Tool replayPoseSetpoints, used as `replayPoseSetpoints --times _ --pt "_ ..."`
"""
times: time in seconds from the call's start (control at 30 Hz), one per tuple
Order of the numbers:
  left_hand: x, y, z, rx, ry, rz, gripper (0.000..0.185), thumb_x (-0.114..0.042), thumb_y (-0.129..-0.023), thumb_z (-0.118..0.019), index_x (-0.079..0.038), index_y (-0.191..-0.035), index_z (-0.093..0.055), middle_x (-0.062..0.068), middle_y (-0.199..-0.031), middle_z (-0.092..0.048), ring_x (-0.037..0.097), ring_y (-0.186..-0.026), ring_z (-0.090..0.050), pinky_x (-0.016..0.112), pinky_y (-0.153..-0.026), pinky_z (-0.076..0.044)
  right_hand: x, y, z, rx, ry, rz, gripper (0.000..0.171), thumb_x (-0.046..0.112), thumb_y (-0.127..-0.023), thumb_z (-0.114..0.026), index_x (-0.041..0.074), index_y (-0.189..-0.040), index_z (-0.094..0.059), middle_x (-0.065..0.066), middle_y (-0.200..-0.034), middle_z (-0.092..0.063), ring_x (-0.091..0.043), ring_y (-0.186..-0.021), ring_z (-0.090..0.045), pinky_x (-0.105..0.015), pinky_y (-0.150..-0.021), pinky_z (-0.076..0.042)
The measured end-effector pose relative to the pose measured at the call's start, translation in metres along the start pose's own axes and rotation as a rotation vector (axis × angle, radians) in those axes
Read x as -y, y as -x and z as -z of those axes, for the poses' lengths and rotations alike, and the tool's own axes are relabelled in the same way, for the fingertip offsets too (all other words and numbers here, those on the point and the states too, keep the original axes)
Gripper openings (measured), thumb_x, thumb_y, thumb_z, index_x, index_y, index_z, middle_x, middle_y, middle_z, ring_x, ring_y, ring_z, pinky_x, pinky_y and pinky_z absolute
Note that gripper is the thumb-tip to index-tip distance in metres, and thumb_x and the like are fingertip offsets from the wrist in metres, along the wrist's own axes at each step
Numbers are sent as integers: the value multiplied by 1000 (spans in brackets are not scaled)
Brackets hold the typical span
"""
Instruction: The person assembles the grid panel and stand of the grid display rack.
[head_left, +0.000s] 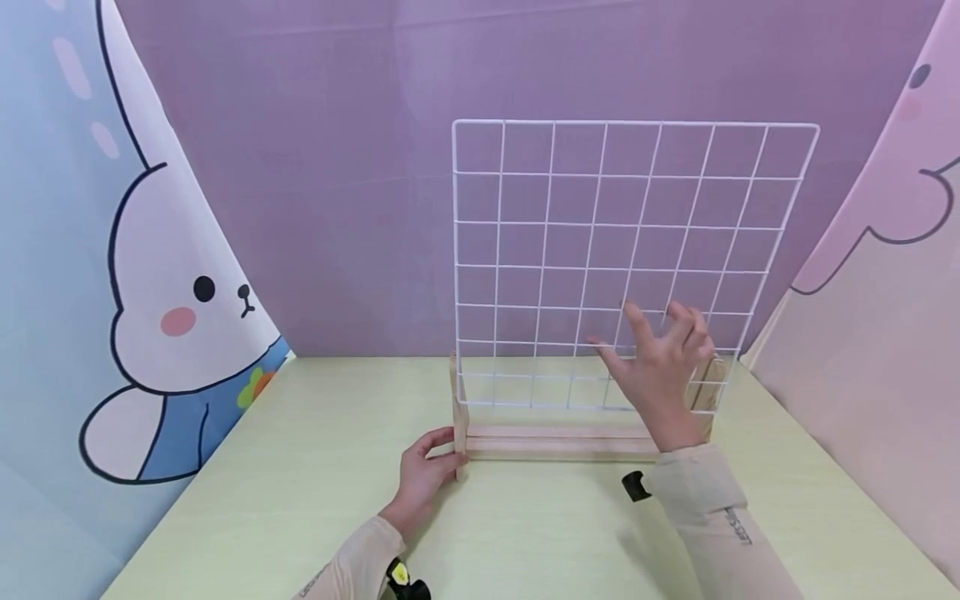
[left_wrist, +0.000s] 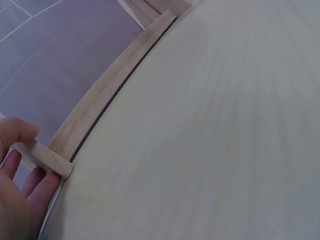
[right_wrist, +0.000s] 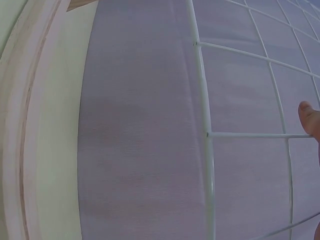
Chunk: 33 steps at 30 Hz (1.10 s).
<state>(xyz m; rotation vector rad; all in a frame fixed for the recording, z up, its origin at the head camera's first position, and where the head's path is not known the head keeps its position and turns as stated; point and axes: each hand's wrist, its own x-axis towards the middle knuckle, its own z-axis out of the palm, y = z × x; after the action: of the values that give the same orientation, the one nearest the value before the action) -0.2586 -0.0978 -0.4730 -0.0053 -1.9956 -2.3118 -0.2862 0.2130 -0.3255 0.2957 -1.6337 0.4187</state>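
Observation:
A white wire grid panel point(head_left: 595, 224) stands upright in a pale wooden base point(head_left: 555, 443) on a light green table point(head_left: 300, 467). My left hand point(head_left: 426, 473) grips the left end piece of the base. In the left wrist view the thumb lies on top of that end piece point(left_wrist: 45, 155) and the fingers point(left_wrist: 30, 187) curl beneath it, beside the long rail point(left_wrist: 107, 92). My right hand point(head_left: 660, 367) is raised with its fingers spread, in front of the grid's lower right part. Contact with the wires cannot be told. One fingertip point(right_wrist: 309, 117) shows close to the grid wire point(right_wrist: 205, 100).
A purple backdrop point(head_left: 337, 167) closes the far side. A blue panel with a cartoon rabbit point(head_left: 172, 308) leans in from the left, and a pink cartoon panel point(head_left: 885, 333) from the right. A small black part point(head_left: 636, 486) sits by my right sleeve.

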Motion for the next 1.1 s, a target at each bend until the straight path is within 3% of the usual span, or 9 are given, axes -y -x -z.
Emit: replayPoseSetpoints --times 1.1 --pt "1 0 0 -13 -5 -9 47 13 -76 -73 8 -121 -62 15 -116 -64 25 -89 -70 33 -71 -60 2 -21 -8 -38 10 -2 64 74 -83 -58 17 -113 -58 -26 -114 -39 -48 -116 -34 -63 -93 -26"
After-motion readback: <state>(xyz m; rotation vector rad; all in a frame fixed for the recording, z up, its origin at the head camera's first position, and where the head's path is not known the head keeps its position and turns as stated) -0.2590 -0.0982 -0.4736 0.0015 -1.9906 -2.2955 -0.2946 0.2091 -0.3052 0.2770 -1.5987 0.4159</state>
